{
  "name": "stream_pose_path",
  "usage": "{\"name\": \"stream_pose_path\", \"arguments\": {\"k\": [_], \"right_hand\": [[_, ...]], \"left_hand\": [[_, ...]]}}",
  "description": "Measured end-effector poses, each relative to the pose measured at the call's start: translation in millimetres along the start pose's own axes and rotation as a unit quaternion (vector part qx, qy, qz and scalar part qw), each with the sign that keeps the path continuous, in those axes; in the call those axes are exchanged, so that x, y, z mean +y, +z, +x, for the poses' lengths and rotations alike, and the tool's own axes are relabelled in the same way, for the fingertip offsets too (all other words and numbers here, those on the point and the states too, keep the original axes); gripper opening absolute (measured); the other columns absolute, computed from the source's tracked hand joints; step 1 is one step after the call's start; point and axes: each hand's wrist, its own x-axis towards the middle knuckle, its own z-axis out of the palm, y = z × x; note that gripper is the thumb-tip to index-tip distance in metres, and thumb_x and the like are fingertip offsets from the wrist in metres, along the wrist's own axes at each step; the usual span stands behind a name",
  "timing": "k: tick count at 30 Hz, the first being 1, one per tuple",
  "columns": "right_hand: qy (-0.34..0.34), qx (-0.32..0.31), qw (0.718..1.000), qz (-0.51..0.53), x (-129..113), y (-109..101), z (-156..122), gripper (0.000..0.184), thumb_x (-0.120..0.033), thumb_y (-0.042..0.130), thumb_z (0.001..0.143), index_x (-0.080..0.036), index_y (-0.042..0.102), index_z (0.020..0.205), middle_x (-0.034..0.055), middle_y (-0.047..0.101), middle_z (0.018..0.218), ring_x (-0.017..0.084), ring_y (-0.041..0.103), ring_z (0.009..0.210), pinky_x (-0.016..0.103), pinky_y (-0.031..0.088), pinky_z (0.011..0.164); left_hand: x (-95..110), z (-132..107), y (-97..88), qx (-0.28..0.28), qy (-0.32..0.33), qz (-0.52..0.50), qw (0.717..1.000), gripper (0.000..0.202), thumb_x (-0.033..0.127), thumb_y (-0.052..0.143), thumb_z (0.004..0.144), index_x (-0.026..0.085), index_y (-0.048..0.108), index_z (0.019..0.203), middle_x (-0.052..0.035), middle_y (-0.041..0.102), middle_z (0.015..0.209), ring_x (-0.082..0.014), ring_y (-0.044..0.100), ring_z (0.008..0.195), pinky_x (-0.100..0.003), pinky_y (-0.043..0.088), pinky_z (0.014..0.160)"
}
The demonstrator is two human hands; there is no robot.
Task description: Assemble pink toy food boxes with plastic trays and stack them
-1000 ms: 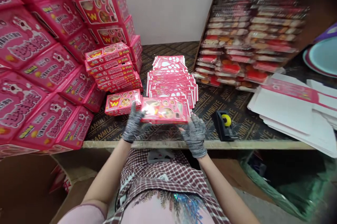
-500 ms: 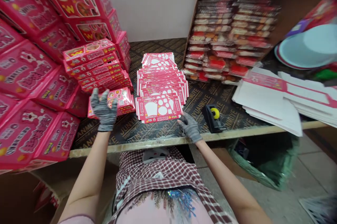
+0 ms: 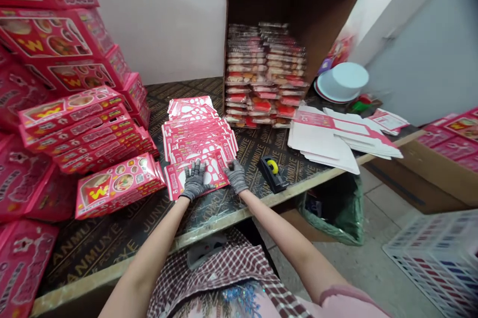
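Both my hands wear grey knit gloves. My left hand (image 3: 196, 180) rests on a pink flat carton card (image 3: 214, 173) with white cut-out shapes, its fingers spread. At the right edge of that card is my right hand (image 3: 236, 177), with its fingers closed around the edge; the exact grip is partly hidden. Behind my hands, overlapping pink cards (image 3: 197, 131) run back in a fanned row. To the left of my left hand lie pink printed boxes (image 3: 119, 181), stacked flat on the black table (image 3: 153, 216).
More pink boxes (image 3: 82, 123) are piled at the left. A cardboard carton (image 3: 291, 1) holds wrapped packets (image 3: 261, 88). A tape dispenser (image 3: 274, 176) stands right of my hands, near white-backed cartons (image 3: 323, 143). Below the table edge hangs a green-lined bin (image 3: 354, 223); a white crate (image 3: 429, 253) is on the floor.
My left hand has left the pink boxes and moved right onto the front card. My right hand stays at the card's right edge. The view has turned right.
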Motion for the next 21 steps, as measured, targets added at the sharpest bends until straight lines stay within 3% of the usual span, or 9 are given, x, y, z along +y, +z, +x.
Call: {"name": "stream_pose_path", "arguments": {"k": [3,5,8,11,14,15,17,19,21], "right_hand": [[-0.007,-0.027,0.999,0.035,-4,-4,10,0.041,-0.026,0.068,0.071,-0.017,0.07,0.111,-0.0048,0.057,0.063,0.016,0.055,0.061,0.028,0.052,0.066],[-0.013,-0.037,0.998,0.051,-5,-10,16,0.048,-0.028,0.07,0.069,-0.017,0.069,0.116,-0.0083,0.051,0.056,0.013,0.049,0.054,0.026,0.05,0.06],[-0.032,-0.056,0.995,0.081,-1,-21,20,0.054,-0.033,0.073,0.07,-0.017,0.067,0.121,-0.008,0.055,0.058,0.013,0.051,0.054,0.027,0.051,0.059],[-0.104,-0.095,0.985,0.104,0,-38,29,0.059,-0.04,0.073,0.075,-0.017,0.064,0.128,-0.003,0.065,0.07,0.017,0.061,0.067,0.033,0.055,0.07],[-0.167,-0.06,0.983,-0.043,-10,-65,63,0.06,-0.045,0.072,0.079,-0.022,0.062,0.134,0.0077,0.073,0.107,0.027,0.064,0.106,0.045,0.052,0.095],[-0.173,-0.036,0.975,-0.136,-16,-76,82,0.062,-0.046,0.073,0.08,-0.024,0.061,0.136,0.0106,0.068,0.125,0.031,0.057,0.122,0.049,0.045,0.105],[-0.178,-0.009,0.964,-0.198,-27,-98,126,0.072,-0.037,0.081,0.074,-0.02,0.059,0.14,0.0176,0.046,0.155,0.04,0.028,0.148,0.061,0.02,0.119],[-0.204,-0.012,0.916,-0.346,-35,-116,174,0.078,-0.026,0.079,0.074,-0.017,0.051,0.147,0.0187,0.026,0.166,0.041,0.01,0.154,0.066,0.004,0.119],[-0.206,-0.024,0.871,-0.445,-38,-128,217,0.067,-0.017,0.066,0.083,-0.015,0.049,0.148,0.0185,0.019,0.168,0.037,0.006,0.156,0.066,-0.001,0.119]], "left_hand": [[-1,4,-4.5,-0.005,0.007,0.011,1.0,0.116,0.071,0.066,0.072,0.009,0.021,0.159,-0.0292,0.011,0.165,-0.0485,0.009,0.154,-0.068,0.004,0.119],[1,7,-12.1,-0.018,0.037,0.023,0.999,0.128,0.074,0.072,0.062,0.009,0.021,0.159,-0.0307,0.012,0.165,-0.0506,0.01,0.153,-0.068,0.003,0.119],[7,10,-28.6,-0.037,0.09,0.038,0.995,0.142,0.075,0.08,0.048,0.009,0.021,0.159,-0.033,0.016,0.163,-0.0526,0.014,0.151,-0.068,0.005,0.119],[18,8,-47.7,-0.037,0.103,0.048,0.993,0.135,0.067,0.083,0.049,0.013,0.025,0.159,-0.0312,0.031,0.159,-0.0504,0.026,0.148,-0.067,0.007,0.119],[30,-2,-63.1,0.007,0.1,0.04,0.994,0.117,0.058,0.081,0.056,0.018,0.035,0.156,-0.0248,0.047,0.15,-0.0444,0.04,0.14,-0.063,0.011,0.12],[33,-7,-66.5,0.028,0.096,0.032,0.994,0.113,0.057,0.08,0.057,0.018,0.038,0.154,-0.0231,0.051,0.147,-0.0428,0.043,0.138,-0.061,0.013,0.12],[36,-21,-70.3,0.074,0.086,0.013,0.993,0.108,0.057,0.079,0.057,0.017,0.043,0.151,-0.0209,0.055,0.142,-0.0409,0.047,0.134,-0.059,0.02,0.119],[36,-39,-70.2,0.126,0.08,-0.003,0.989,0.106,0.059,0.078,0.056,0.017,0.046,0.148,-0.0195,0.058,0.138,-0.0398,0.05,0.13,-0.058,0.025,0.118],[33,-58,-66.3,0.174,0.078,-0.011,0.982,0.105,0.06,0.078,0.056,0.018,0.046,0.147,-0.0183,0.057,0.139,-0.0396,0.051,0.129,-0.057,0.028,0.117]]}}
